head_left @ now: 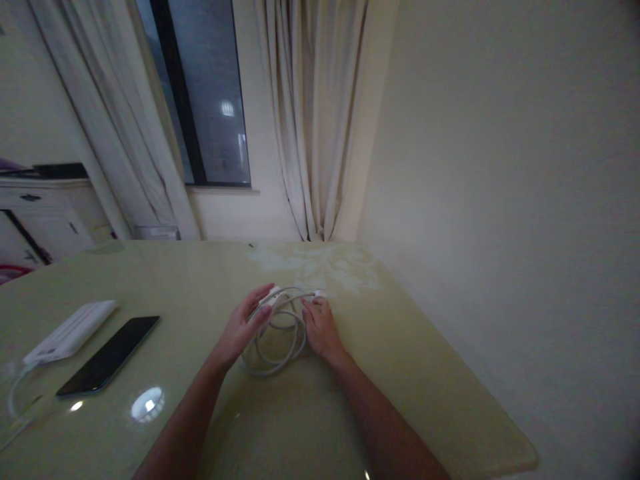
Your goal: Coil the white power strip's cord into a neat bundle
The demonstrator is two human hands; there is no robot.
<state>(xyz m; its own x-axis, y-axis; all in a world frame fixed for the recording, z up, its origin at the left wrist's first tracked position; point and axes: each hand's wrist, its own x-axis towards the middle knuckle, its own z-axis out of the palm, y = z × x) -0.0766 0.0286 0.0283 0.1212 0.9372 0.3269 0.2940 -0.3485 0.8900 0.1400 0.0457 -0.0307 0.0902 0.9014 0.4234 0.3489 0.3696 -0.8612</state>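
A coiled light grey cable (pixel 277 368) lies in loose loops on the tabletop between my two hands. At its left side is a white block (pixel 273 297), with my left hand (pixel 249 317) closed around it, thumb in front and fingers behind. A small white plug-like end (pixel 319 293) shows at the fingertips of my right hand (pixel 323 327), which is closed on it. What exactly the block is cannot be made out.
On the left of the glossy table (pixel 400 400) lie a black phone (pixel 110 357) and a white power bank (pixel 73 330) with a white cable (pixel 14 393) attached. A wall (pixel 500 200) runs along the right edge. Curtains (pixel 320 120) hang beyond the far edge.
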